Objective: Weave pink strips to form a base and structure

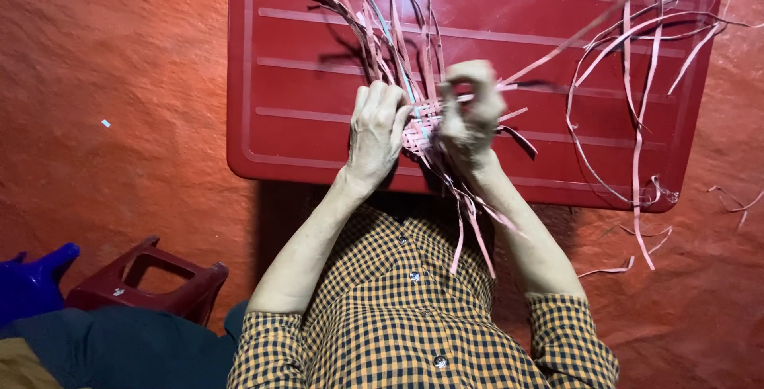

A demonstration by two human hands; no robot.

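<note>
A small woven patch of pink strips (419, 128) lies on a red plastic table (302, 102), with long loose ends fanning out above and to the right. My left hand (376, 130) lies flat on the left side of the weave, pressing it down. My right hand (472, 110) is blurred and pinches a pink strip (557, 50) at the right edge of the weave. More strip ends (477, 230) hang toward my checked orange and black shirt.
The table stands on an orange-red floor. A dark red stool (151, 281) and a blue plastic object (32, 281) sit at lower left beside dark cloth. Loose pink strips (637, 158) trail over the table's right edge onto the floor.
</note>
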